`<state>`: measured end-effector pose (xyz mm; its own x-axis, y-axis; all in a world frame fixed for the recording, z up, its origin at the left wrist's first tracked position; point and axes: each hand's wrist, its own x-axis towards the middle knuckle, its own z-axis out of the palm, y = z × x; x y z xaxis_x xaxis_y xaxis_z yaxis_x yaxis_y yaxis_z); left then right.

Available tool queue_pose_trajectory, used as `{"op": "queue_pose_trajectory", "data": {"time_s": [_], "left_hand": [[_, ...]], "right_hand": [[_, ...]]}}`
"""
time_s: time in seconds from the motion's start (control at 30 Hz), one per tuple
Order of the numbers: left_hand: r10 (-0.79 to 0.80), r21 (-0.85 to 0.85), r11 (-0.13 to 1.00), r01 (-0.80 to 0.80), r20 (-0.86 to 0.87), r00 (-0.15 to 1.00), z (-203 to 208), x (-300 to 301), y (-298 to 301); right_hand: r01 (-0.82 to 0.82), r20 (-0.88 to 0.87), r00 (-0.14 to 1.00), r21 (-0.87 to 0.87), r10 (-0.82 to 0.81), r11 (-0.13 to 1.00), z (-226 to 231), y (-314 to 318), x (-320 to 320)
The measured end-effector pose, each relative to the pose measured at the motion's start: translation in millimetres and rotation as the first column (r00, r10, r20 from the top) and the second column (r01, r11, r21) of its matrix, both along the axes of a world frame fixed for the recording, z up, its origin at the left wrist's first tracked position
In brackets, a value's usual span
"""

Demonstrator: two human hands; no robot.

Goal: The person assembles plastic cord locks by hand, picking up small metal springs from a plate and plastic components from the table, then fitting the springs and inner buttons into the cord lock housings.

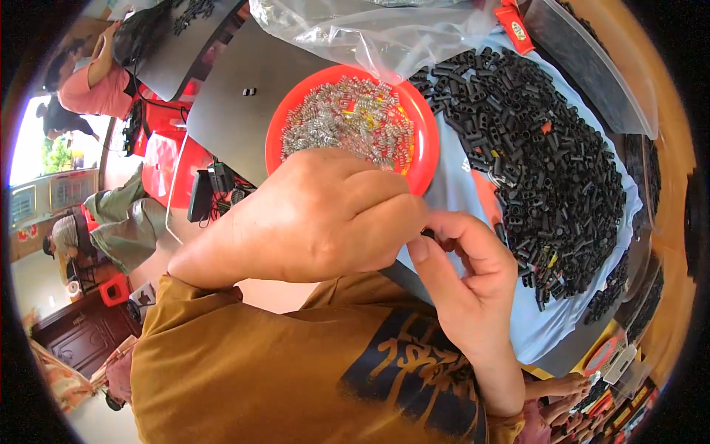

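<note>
My left hand (333, 214) reaches across from the left, closed, its fingertips turned away and hidden behind the knuckles. What it holds, if anything, cannot be made out. Against it, my right hand (473, 266) pinches a small black plastic piece (427, 233) between thumb and forefinger; only a bit of the piece shows. Just beyond the left hand stands a red bowl (427, 140) full of small metal springs (347, 118). To the right, a large heap of short black plastic tube-like pieces (547, 170) lies on a light blue cloth (543, 337).
Two small pieces (249, 92) lie on the grey table (237, 66). Clear plastic sheeting (370, 37) hangs over the far side, near a red packet (513, 29). A clear plastic bin (592, 66) stands at far right. Other people (96, 85) sit at left.
</note>
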<state>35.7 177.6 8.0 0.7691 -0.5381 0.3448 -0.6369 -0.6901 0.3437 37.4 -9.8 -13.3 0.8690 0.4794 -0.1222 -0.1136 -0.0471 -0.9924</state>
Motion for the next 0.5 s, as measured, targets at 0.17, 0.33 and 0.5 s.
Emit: {"op": "queue_pose_trajectory", "data": {"time_s": [0.17, 0.33, 0.5], "left_hand": [[-0.069, -0.025, 0.997, 0.069, 0.001, 0.998, 2, -2, -2], [-0.133, -0.129, 0.984, 0.127, -0.034, 0.991, -1, -5, -11], [-0.109, -0.415, 0.91, 0.016, -0.201, 0.974, -3, -12, -30]], "right_hand": [[0.05, -0.036, 0.998, 0.064, -0.048, 0.997, -3, -4, -5], [0.081, -0.163, 0.985, 0.103, -0.063, 0.991, -1, -14, -12], [0.168, -0.206, 0.972, 0.292, -0.11, 0.942, -1, -26, -21]]}}
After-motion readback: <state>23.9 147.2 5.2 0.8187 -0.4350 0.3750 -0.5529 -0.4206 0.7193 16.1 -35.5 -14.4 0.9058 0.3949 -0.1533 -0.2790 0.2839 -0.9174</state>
